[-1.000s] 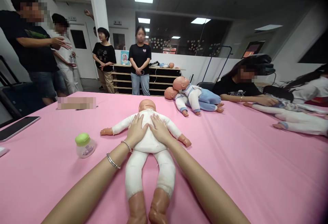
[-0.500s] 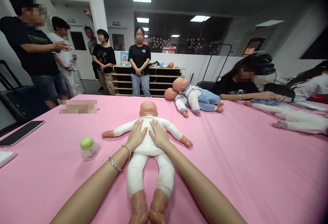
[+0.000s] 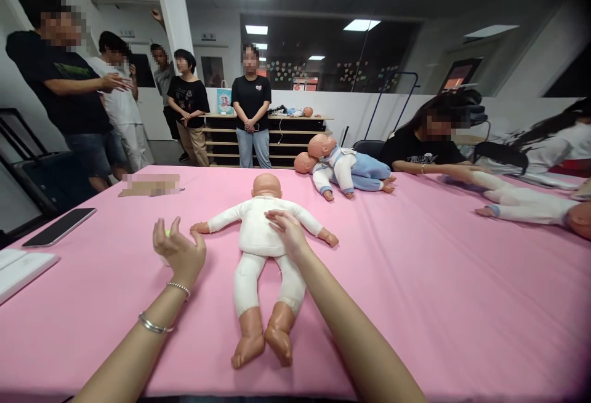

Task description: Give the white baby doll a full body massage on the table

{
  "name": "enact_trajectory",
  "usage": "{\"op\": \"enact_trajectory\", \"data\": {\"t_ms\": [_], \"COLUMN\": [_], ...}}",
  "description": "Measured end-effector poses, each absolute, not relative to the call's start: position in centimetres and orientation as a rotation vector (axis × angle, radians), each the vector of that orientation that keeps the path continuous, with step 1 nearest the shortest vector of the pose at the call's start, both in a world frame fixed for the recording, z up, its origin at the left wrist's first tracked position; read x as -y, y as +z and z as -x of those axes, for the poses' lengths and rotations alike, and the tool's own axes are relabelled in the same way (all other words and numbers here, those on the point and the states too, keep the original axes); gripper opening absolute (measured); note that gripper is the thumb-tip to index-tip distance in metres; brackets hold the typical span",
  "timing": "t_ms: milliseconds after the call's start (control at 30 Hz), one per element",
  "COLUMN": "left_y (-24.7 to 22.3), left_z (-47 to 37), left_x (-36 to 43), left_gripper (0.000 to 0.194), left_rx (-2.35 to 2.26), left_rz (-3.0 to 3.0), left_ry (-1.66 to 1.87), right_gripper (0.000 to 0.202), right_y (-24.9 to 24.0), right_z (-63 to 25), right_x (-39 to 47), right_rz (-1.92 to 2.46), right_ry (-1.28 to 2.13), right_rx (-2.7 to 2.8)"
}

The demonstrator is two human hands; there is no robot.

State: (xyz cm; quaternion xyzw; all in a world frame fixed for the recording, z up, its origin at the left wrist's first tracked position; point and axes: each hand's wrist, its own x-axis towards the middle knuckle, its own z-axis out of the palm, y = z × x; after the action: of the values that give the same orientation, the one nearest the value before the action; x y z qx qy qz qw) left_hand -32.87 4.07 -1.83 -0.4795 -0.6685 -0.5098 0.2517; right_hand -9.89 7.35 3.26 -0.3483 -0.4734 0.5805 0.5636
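Observation:
A baby doll (image 3: 261,224) with a white cloth body lies face down on the pink table, its head away from me and its arms spread. My right hand (image 3: 287,231) rests on the right side of its back, fingers extended and apart. To the left of the doll, my left hand (image 3: 178,249) is raised with its fingers spread and curved, clear of the doll. Behind that hand is the cream jar, mostly hidden; only a bit of its green lid (image 3: 168,232) shows.
Two dressed dolls (image 3: 353,169) lie together at the far edge. A phone (image 3: 60,227) and a white box (image 3: 25,271) are on the left. A seated person (image 3: 429,144) handles another doll (image 3: 530,206) at right. Several people stand beyond the pink table (image 3: 415,280).
My left hand has left the doll's back and moved left, in front of the jar. My right hand stays on the back. The seated person's doll has shifted.

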Motion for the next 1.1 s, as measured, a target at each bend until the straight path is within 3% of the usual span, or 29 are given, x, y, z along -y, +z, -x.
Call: {"op": "enact_trajectory", "data": {"t_ms": [133, 300, 467, 567, 767, 967, 1100], "left_y": [-2.6, -2.3, -2.5, -2.9, -3.0, -2.2, -2.4], "left_z": [33.6, 33.2, 34.3, 34.1, 30.3, 28.0, 28.2], "left_x": [-3.5, -3.2, -3.4, -3.3, -1.3, 0.3, 0.1], "left_gripper": [0.065, 0.083, 0.073, 0.064, 0.031, 0.047, 0.041], "left_rx": [1.986, 2.213, 2.484, 2.268, 1.341, 0.956, 1.026], "left_rz": [1.186, 1.114, 1.225, 1.559, 2.062, 2.125, 2.124], "left_ry": [-1.351, -1.394, -1.393, -1.270, -1.077, -0.919, -0.940], "right_gripper": [0.024, 0.025, 0.024, 0.026, 0.039, 0.044, 0.040], "right_y": [4.0, 2.6, 1.6, 1.5, 1.0, 0.9, 0.8], "right_z": [10.7, 11.5, 12.4, 12.8, 13.3, 13.8, 13.9], "right_x": [-4.2, -2.1, -1.4, -1.1, -1.2, -0.9, -0.9], "right_rz": [0.467, 0.398, 0.386, 0.369, 0.511, 0.471, 0.467], "right_ry": [2.028, 2.187, 2.189, 2.176, 2.059, 2.125, 2.105], "right_rx": [0.759, 0.598, 0.472, 0.436, 0.415, 0.520, 0.557]}}
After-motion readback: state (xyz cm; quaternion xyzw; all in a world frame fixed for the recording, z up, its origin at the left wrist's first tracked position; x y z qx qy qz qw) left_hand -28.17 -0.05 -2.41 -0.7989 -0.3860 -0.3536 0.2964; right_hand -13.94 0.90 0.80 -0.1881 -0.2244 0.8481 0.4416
